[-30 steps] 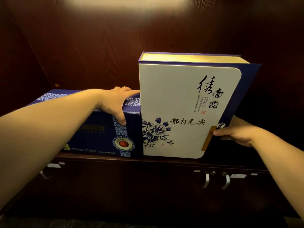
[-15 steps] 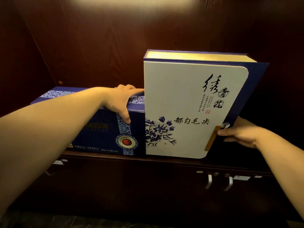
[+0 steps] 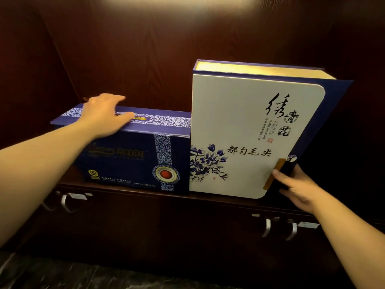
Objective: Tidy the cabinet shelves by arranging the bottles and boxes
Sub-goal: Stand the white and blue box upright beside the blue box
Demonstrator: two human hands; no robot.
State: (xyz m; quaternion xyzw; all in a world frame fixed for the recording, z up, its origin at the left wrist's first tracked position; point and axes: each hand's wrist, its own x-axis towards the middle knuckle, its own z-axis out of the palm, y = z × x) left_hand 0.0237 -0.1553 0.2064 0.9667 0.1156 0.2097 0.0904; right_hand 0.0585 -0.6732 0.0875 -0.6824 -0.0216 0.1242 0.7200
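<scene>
A tall white box (image 3: 245,126) with blue flowers and black calligraphy stands upright on the dark wooden shelf (image 3: 229,200). Its left edge touches a low dark blue box (image 3: 129,159) that lies to its left. My left hand (image 3: 104,115) rests flat on top of the blue box, fingers spread and pointing right. My right hand (image 3: 298,188) grips the white box's lower right edge, thumb on the front by the gold clasp.
Dark wood panels form the cabinet's back and left wall. Below the shelf are closed cabinet doors with metal handles on the left (image 3: 66,202) and on the right (image 3: 279,228). A dark floor shows at the bottom.
My left hand has left the blue box's right corner beside the white box and moved left, onto the top of the blue box. My right hand keeps its hold.
</scene>
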